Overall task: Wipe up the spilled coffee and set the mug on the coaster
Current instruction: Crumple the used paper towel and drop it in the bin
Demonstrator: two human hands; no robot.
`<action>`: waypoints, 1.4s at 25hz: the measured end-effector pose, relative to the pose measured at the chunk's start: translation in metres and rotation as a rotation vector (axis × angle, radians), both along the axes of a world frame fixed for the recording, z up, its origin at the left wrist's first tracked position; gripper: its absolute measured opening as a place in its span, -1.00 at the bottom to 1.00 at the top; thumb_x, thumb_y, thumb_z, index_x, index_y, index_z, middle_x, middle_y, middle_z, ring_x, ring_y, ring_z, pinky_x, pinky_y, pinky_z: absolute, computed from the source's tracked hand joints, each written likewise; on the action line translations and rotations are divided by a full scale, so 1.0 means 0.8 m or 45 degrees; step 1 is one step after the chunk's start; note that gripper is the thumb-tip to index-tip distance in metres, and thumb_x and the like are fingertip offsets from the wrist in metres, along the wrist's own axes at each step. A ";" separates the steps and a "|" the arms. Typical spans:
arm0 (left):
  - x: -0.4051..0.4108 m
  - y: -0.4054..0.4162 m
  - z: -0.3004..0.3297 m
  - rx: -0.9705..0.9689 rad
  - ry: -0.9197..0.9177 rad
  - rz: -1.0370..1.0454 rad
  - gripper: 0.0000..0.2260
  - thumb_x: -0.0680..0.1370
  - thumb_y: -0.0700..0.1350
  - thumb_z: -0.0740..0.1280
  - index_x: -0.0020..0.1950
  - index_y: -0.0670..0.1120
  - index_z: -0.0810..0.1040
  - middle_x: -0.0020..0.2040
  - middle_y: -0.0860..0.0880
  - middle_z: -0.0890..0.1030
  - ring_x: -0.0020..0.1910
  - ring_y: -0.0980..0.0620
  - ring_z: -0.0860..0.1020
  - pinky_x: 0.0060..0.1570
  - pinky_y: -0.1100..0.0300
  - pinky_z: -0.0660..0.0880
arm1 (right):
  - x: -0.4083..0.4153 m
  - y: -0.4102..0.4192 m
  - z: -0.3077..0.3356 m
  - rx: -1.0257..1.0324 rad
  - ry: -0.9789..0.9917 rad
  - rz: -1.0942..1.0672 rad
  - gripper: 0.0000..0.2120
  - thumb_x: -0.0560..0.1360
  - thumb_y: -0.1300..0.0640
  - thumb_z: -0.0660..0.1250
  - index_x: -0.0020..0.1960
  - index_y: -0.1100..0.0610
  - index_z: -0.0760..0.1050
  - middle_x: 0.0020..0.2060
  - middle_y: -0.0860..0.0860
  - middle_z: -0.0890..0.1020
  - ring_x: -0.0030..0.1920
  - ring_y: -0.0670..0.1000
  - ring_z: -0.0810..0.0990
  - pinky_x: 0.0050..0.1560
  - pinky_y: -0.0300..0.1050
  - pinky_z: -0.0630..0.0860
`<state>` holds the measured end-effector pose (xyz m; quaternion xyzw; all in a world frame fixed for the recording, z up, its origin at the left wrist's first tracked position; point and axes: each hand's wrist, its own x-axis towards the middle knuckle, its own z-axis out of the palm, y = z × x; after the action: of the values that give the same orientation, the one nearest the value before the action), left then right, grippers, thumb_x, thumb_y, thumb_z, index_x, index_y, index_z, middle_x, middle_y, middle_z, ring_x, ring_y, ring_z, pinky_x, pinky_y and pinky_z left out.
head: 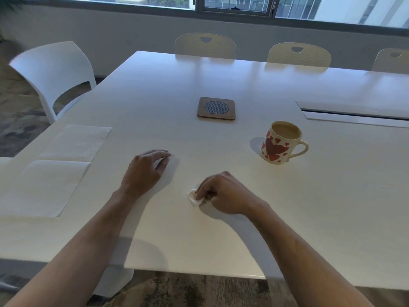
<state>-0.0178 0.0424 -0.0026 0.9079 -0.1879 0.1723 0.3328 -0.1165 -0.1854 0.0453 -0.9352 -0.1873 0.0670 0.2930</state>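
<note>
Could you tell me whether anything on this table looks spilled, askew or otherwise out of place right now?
No spill shows on the table. The mug, nearly full of coffee, stands on bare tabletop, apart from the coaster. The right hand grips a crumpled, stained tissue.

A broad white table (243,80) filled the middle of the view. At ten o'clock stood a white plastic chair (53,69); three cream chairs with handle cutouts (205,46) lined the far edge from twelve to two o'clock. Behind them ran a grey wall (132,29) under dark-framed windows (236,5) that let in daylight. Mottled grey carpet (188,289) showed at six o'clock.
</note>
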 end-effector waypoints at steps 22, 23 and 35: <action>-0.196 0.008 0.024 -0.767 0.286 0.301 -0.57 0.43 0.09 0.45 0.26 0.01 0.59 0.01 0.17 0.70 0.03 0.20 0.66 -0.01 0.37 0.55 | -0.015 0.107 -0.024 1.309 0.583 -0.202 -0.81 0.46 0.36 0.43 -0.01 0.13 0.70 -0.13 0.00 0.74 -0.06 -0.04 0.71 -0.02 -0.18 0.64; -0.205 0.012 0.023 -0.788 0.268 0.333 -0.61 0.42 0.09 0.46 0.23 0.08 0.60 0.00 0.20 0.69 0.03 0.20 0.66 -0.01 0.37 0.55 | -0.019 0.113 -0.024 1.310 0.585 -0.189 -0.82 0.44 0.36 0.46 -0.03 0.14 0.69 -0.16 0.01 0.74 -0.09 -0.03 0.71 -0.05 -0.17 0.65; -0.284 0.119 0.008 -1.144 0.092 0.617 -0.80 0.50 -0.26 0.44 -0.01 0.04 0.72 -0.07 0.01 0.73 -0.06 0.00 0.70 -0.08 0.20 0.62 | -0.064 0.245 -0.022 1.266 0.625 0.098 -0.85 0.37 0.34 0.53 -0.18 0.19 0.59 -0.34 0.11 0.67 -0.24 0.12 0.73 -0.16 -0.02 0.68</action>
<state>-0.2453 0.1379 0.0036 0.6981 0.1320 0.2769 0.6470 -0.1680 0.0104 0.0275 -0.6337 -0.1567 0.1971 0.7315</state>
